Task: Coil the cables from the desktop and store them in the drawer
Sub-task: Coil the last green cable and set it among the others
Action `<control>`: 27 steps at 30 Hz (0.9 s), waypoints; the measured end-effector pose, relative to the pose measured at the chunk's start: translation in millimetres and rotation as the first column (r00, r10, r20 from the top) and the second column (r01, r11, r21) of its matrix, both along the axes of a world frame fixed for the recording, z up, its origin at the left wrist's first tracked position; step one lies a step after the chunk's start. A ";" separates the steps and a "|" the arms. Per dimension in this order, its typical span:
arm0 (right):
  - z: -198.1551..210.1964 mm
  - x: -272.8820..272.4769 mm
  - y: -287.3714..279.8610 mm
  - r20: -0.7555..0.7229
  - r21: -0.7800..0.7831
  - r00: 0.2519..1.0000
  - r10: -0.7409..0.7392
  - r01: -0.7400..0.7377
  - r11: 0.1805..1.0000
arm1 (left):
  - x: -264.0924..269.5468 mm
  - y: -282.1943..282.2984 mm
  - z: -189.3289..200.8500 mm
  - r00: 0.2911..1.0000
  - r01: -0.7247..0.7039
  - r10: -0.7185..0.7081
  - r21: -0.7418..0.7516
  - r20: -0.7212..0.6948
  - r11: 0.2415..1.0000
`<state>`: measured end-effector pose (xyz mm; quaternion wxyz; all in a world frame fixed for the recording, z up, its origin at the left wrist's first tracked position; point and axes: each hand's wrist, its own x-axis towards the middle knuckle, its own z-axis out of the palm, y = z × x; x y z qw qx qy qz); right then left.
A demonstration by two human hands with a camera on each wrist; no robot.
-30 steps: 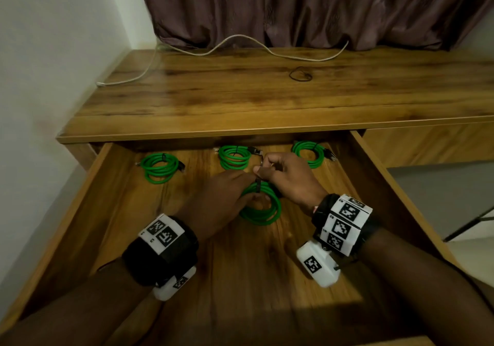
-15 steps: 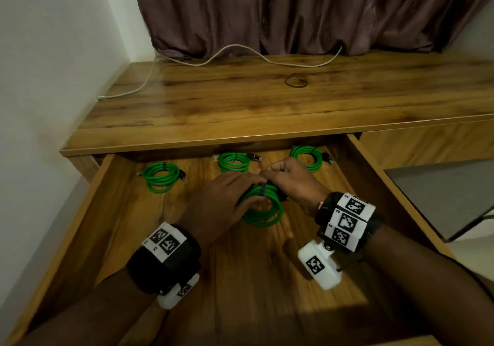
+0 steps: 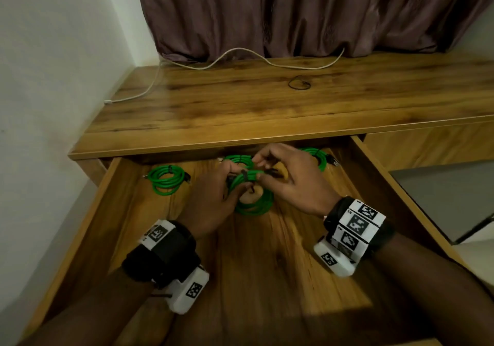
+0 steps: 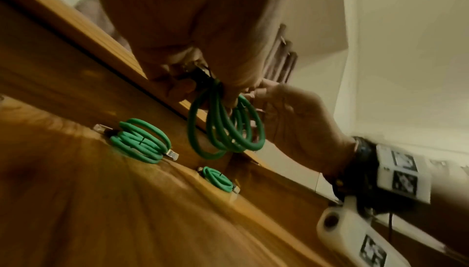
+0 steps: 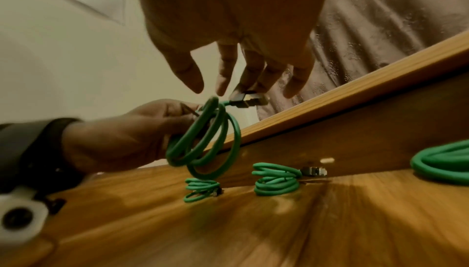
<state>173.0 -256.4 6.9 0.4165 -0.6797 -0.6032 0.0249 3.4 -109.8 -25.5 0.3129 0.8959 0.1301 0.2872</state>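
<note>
Three tied green coils [image 3: 166, 179] lie in the drawer [image 3: 80, 228]; a fourth coil [image 3: 252, 198] is pinched by the left hand [image 3: 213, 196], the right hand [image 3: 288, 179] spread at its plug; a white cable [image 3: 240, 54] remains on the table [image 3: 240, 110].

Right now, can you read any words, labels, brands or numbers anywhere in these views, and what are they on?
No readable text in any view.
Wrist bands: black-and-white square marker patterns only; tiny characters beside them are too small to read.
White wrist cameras: the same marker squares, no words.
Green cable coil and its plug: no print visible.
</note>
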 end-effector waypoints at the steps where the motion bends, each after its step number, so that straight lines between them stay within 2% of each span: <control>1: -1.3 -0.7 0.6 0.089 -0.026 0.996 0.022 -0.019 0.999 | -0.4 2.3 2.2 0.999 -0.004 0.006 -0.057 0.035 0.998; 4: -7.9 -3.1 2.4 0.252 -0.047 0.967 0.031 -0.020 0.999 | -1.6 9.5 6.5 0.998 0.006 0.007 -0.183 0.067 0.983; 11: -15.2 -9.6 5.1 0.362 0.245 0.931 -0.052 -0.041 0.969 | -0.3 9.3 7.1 0.999 0.036 -0.025 -0.369 0.035 0.929; 13: -15.1 -10.6 6.3 0.236 0.286 0.970 -0.065 -0.005 0.958 | -1.0 7.8 9.5 0.998 0.053 -0.041 -0.385 0.040 0.921; 15: -14.6 -10.9 8.7 -0.026 0.310 0.997 -0.070 0.074 0.948 | -2.5 5.4 12.8 0.996 0.089 -0.074 -0.373 0.055 0.924; 17: -13.7 -12.4 10.8 -0.279 0.277 0.959 -0.053 0.133 0.952 | -4.1 1.9 15.3 0.994 0.100 -0.082 -0.336 0.067 0.936; 18: -14.1 -13.0 11.0 -0.343 0.256 0.938 -0.052 0.147 0.955 | -4.2 1.0 14.7 0.994 0.095 -0.075 -0.315 0.073 0.944; 20: -15.5 -13.7 10.6 -0.335 0.229 0.940 -0.068 0.151 0.962 | -3.6 0.7 11.8 0.995 0.071 -0.050 -0.269 0.083 0.961; 25: -18.0 -13.9 9.3 -0.169 0.242 0.978 -0.121 0.160 0.957 | -1.8 -3.3 7.4 0.995 0.009 0.012 -0.204 0.103 0.979; 27: -17.6 -14.5 8.1 -0.156 0.238 0.979 -0.129 0.164 0.957 | -0.6 -6.1 6.2 0.995 -0.016 0.036 -0.189 0.098 0.982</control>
